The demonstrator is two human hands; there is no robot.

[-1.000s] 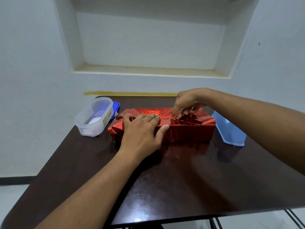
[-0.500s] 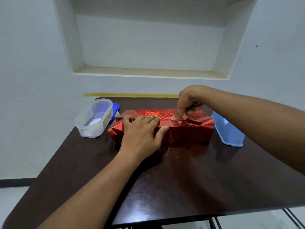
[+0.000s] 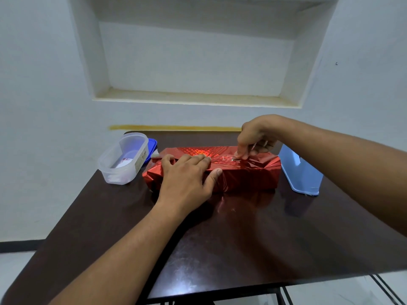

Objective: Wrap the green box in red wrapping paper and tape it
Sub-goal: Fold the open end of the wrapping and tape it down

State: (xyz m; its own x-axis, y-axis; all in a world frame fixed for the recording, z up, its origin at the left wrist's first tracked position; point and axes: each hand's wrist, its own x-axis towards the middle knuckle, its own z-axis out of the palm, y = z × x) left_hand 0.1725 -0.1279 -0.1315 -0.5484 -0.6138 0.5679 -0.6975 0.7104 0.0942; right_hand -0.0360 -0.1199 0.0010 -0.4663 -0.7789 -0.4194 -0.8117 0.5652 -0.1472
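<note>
We find the box (image 3: 242, 175), fully covered in red paper (image 3: 259, 172), lying crosswise at the middle of the table (image 3: 242, 238). Our left hand (image 3: 187, 179) lies flat on its left half, fingers straight, pressing the paper down. Our right hand (image 3: 253, 137) has its fingers curled, the tips pinching at the top seam; what they pinch we cannot tell. A clear tub (image 3: 123, 159) stands left, a blue container (image 3: 301, 172) right.

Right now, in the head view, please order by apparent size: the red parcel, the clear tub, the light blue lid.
1. red parcel, clearly largest.
2. clear tub and light blue lid look alike; the lid is partly hidden by the arm, so no ranking.
</note>
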